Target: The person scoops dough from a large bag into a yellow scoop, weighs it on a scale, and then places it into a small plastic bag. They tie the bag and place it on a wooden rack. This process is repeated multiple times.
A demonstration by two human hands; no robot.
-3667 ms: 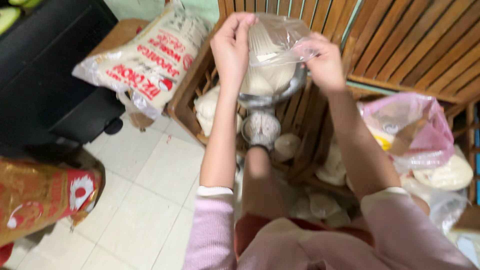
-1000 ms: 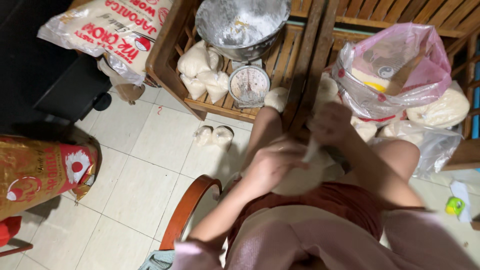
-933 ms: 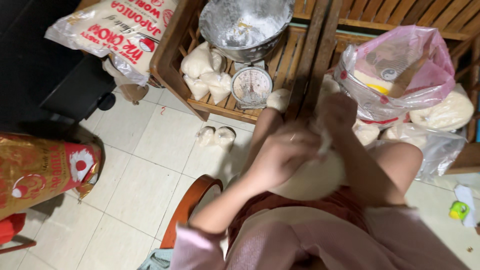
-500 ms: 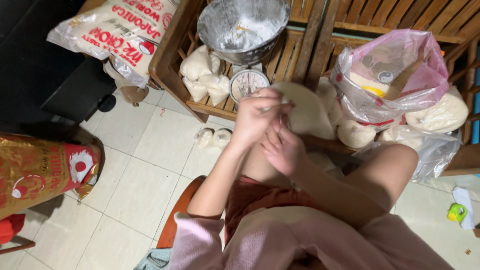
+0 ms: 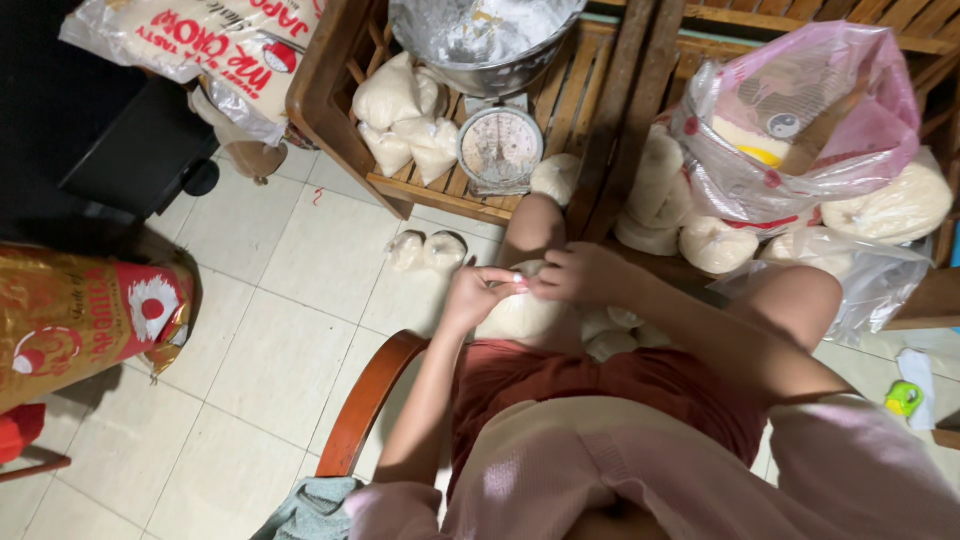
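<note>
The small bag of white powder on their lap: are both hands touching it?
Touching. In the head view the left hand and right hand both pinch the top of the small filled bag, fingertips meeting at its neck with no gap visible.

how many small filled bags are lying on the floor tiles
2: two small clear plastic bags of white powder, one beside the other, on the pale tiled floor just below the wooden slatted rack. The person's legs may hide more.
</note>
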